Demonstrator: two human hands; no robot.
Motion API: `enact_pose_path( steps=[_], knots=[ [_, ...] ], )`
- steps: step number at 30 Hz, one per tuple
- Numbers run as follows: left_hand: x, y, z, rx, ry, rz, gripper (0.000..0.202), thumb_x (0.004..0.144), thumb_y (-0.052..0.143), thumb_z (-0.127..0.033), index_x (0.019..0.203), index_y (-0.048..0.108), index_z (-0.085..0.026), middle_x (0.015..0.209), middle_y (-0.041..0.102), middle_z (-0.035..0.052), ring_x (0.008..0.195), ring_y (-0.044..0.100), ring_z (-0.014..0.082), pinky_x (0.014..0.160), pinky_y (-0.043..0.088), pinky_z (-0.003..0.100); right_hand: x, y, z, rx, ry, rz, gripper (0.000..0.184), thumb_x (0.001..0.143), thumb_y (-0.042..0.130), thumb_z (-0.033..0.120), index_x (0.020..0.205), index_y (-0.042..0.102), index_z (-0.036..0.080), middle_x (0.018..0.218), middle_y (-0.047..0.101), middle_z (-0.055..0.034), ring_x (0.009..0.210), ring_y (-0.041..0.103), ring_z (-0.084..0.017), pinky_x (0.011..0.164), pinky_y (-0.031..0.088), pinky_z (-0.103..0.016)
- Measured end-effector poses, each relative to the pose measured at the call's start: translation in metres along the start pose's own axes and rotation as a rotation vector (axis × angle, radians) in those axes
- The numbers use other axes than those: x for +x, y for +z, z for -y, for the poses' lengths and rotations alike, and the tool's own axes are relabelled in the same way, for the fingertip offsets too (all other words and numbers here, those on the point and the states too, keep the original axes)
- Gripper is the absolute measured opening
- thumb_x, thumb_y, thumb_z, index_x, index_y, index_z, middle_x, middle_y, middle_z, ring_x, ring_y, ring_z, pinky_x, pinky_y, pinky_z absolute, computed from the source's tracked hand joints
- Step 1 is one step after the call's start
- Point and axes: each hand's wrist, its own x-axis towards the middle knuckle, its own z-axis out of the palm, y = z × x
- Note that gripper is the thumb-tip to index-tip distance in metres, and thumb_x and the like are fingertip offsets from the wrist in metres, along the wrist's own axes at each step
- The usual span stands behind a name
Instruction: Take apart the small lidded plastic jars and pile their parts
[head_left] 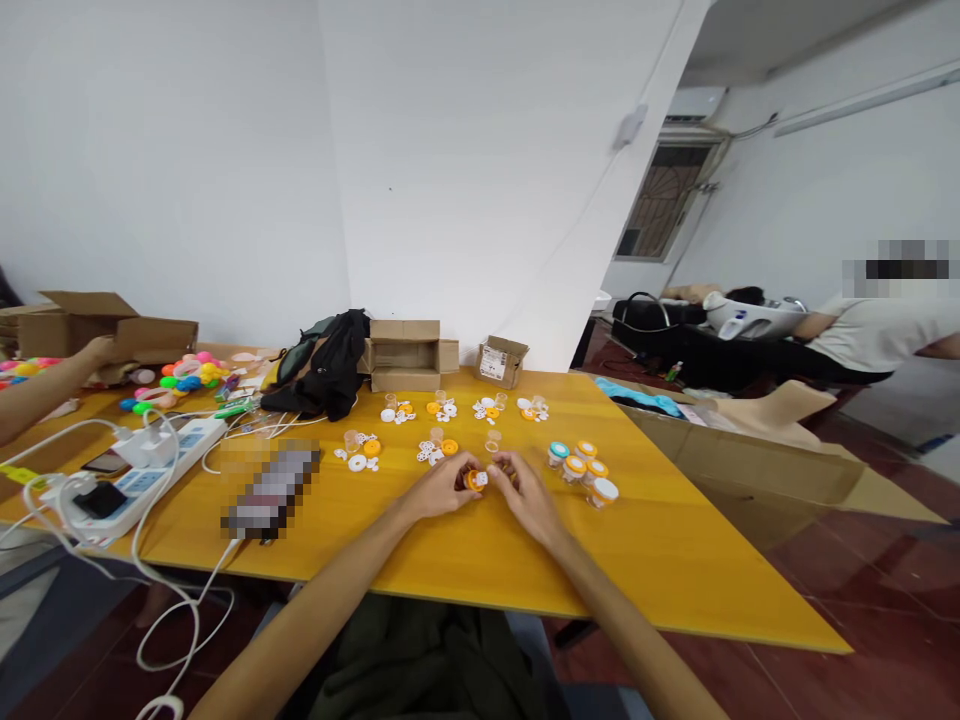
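My left hand (448, 485) grips an orange round cap (474, 481) with small white pieces on it, held just over the table. My right hand (523, 490) is beside it, thumb and fingers pinched close to the cap; whatever lies between them is too small to make out. Right behind the hands stands a clear cup (493, 441). Beyond my left hand is a cluster of white perforated discs (429, 455) with an orange cap (449, 447). Several closed jars (574, 467) with orange, white and teal lids stand to the right of my right hand.
More sets of parts (361, 455) lie in rows on the yellow table (675, 560). Leftward are a blurred phone-like device (274, 490), a white power strip (161, 470) with cables, a black bag (330, 365) and cardboard boxes (406, 355). Another person's arm (52, 385) reaches in; someone sits far right.
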Motion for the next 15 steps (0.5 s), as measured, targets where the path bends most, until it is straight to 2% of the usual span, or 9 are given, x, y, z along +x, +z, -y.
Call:
enact_pose_path(
  steps=[2,4,11,15],
  knots=[
    [0.000,0.000,0.000,-0.022,-0.005,0.001,0.019,0.076,0.064,-0.026,0.092,0.055,-0.019,0.080,0.056,-0.0019,0.068,0.049,0.0126,0.065,0.042,0.025,-0.004,-0.002,0.010,-0.026,-0.023,0.101,0.023,0.088,0.049,0.045,0.094,0.058,0.024,0.084,0.068,-0.0032,0.070,0.061,-0.021,0.068,0.049,-0.032],
    [0.000,0.000,0.000,-0.025,-0.014,0.004,0.018,0.079,0.064,-0.030,0.089,0.055,-0.019,0.078,0.056,-0.0023,0.067,0.049,0.0122,0.064,0.042,0.025,-0.006,-0.002,0.015,-0.049,-0.031,0.145,0.020,0.087,0.051,0.042,0.094,0.059,0.025,0.084,0.068,-0.0029,0.071,0.062,-0.020,0.069,0.049,-0.032],
    [0.000,0.000,0.001,-0.120,0.004,0.016,0.024,0.075,0.070,-0.028,0.093,0.057,-0.018,0.082,0.060,-0.0016,0.071,0.052,0.0125,0.069,0.043,0.026,-0.004,0.000,0.014,-0.053,-0.069,0.166,0.021,0.088,0.046,0.037,0.088,0.061,0.023,0.079,0.068,-0.0030,0.068,0.060,-0.019,0.069,0.048,-0.031],
    [0.000,-0.001,0.000,-0.072,0.009,0.013,0.021,0.075,0.069,-0.025,0.093,0.059,-0.018,0.078,0.060,-0.0022,0.069,0.052,0.0126,0.068,0.043,0.026,-0.002,0.000,0.014,-0.032,-0.072,0.200,0.020,0.086,0.047,0.035,0.084,0.063,0.023,0.076,0.068,-0.0031,0.065,0.059,-0.019,0.066,0.046,-0.030]
  ],
)
